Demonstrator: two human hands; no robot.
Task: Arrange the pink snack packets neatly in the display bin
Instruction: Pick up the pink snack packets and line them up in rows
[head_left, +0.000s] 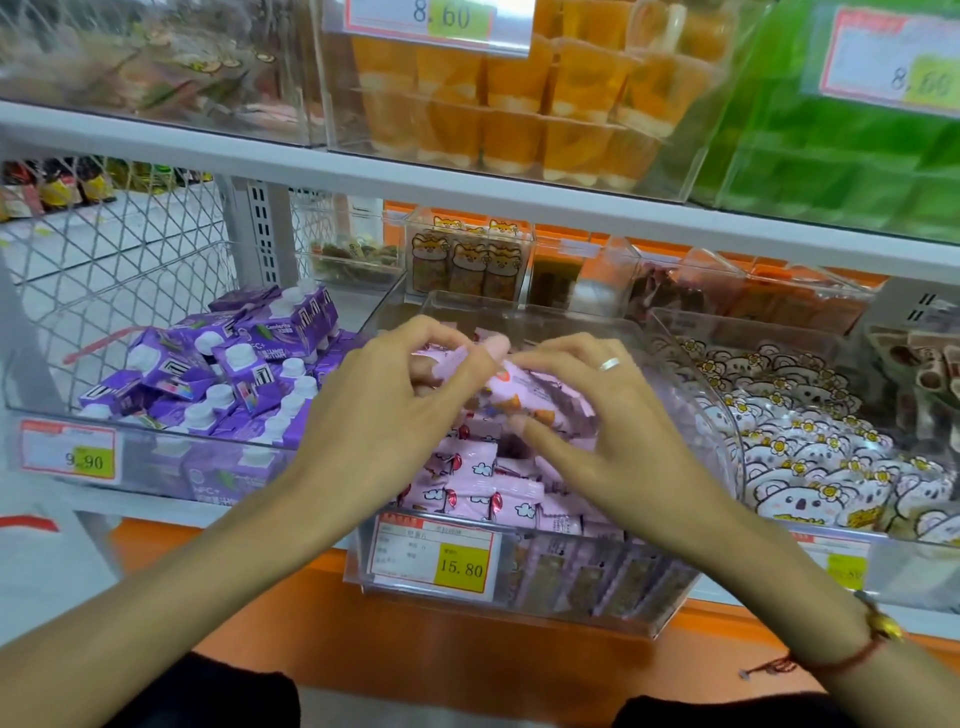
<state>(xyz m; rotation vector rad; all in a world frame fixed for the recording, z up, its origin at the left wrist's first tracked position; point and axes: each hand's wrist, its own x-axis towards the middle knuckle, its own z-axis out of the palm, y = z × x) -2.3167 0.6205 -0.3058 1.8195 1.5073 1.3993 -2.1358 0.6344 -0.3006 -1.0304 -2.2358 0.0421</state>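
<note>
A clear display bin stands on the lower shelf with a 15.80 price tag on its front. Pink snack packets fill it, several lying flat in the front part and more standing behind the front wall. My left hand hovers over the bin's middle and pinches the end of a pink packet between curled fingers. My right hand holds a small bunch of pink packets above the pile, thumb under them, fingers over them. Both hands nearly touch.
A bin of purple drink cartons stands to the left. To the right is a bin of koala-print packets. Small clear boxes line the shelf's back. The upper shelf edge overhangs, carrying orange cups and green packs.
</note>
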